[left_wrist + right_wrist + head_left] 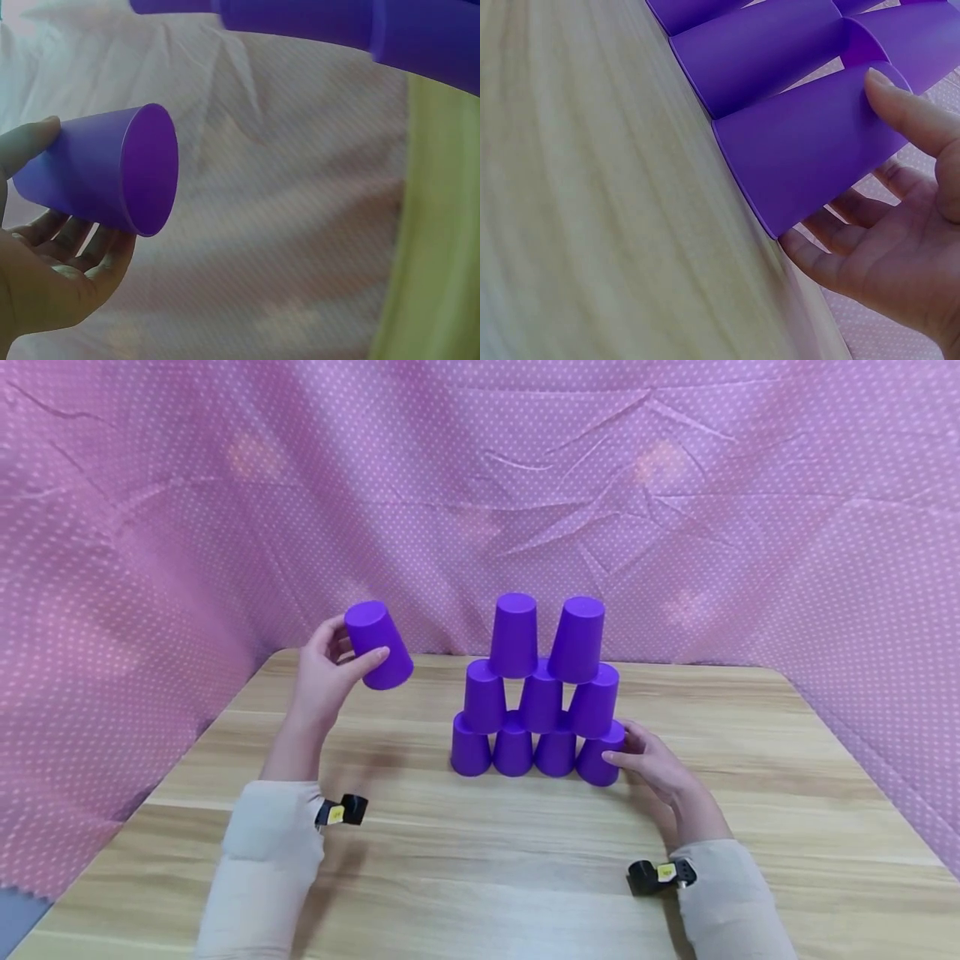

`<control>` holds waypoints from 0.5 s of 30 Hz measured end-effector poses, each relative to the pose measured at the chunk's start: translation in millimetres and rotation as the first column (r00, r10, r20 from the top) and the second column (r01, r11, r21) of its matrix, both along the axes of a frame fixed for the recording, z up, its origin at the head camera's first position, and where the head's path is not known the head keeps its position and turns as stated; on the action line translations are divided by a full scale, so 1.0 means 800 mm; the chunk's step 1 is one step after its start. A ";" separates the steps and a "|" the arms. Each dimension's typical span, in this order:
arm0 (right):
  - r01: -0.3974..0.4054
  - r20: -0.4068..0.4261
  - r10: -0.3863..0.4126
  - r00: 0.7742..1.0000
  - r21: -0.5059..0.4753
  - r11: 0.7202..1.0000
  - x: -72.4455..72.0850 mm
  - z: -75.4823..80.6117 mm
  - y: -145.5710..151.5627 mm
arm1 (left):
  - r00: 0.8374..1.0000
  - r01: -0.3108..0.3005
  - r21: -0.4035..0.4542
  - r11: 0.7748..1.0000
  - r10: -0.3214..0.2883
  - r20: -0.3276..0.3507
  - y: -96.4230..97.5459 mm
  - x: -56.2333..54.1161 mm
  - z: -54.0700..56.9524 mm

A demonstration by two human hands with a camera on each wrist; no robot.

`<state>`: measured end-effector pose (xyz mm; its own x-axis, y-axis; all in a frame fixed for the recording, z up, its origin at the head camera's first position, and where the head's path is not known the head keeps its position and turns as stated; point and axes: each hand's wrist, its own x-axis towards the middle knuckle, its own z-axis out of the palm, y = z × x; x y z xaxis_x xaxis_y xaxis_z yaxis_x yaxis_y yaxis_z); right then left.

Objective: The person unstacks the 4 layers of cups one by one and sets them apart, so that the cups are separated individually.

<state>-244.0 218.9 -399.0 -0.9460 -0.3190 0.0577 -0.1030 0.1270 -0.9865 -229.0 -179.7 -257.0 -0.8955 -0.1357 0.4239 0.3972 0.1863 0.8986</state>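
Left hand, partly obscured by its load, is grasping a raised, tilted, purple tapered plastic cup. Rightward, 9 matching cups are standing in 3 tiers, cropped in both wrist views; right hand is gripping the bottom-right cup.

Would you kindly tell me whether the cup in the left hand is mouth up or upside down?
Upside down, slightly tilted: in the head view, the purple cup in the left hand shows its closed base uppermost.
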 end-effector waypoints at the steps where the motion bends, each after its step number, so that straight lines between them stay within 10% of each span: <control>1: 0.002 0.005 -0.002 1.000 -0.002 1.000 0.000 0.000 0.000 | 1.000 -0.012 0.006 1.000 0.012 0.008 -0.002 -0.001 -0.007; 15: -0.007 0.014 0.007 1.000 -0.006 1.000 0.002 0.001 -0.001 | 0.985 -0.126 -0.012 0.992 0.126 0.115 -0.031 -0.002 -0.080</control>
<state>-242.4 218.4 -398.3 -0.9445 -0.3252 0.0465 -0.0901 0.1202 -0.9886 -230.8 -204.4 -320.7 -0.9144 -0.2488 0.3193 0.2638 0.2321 0.9362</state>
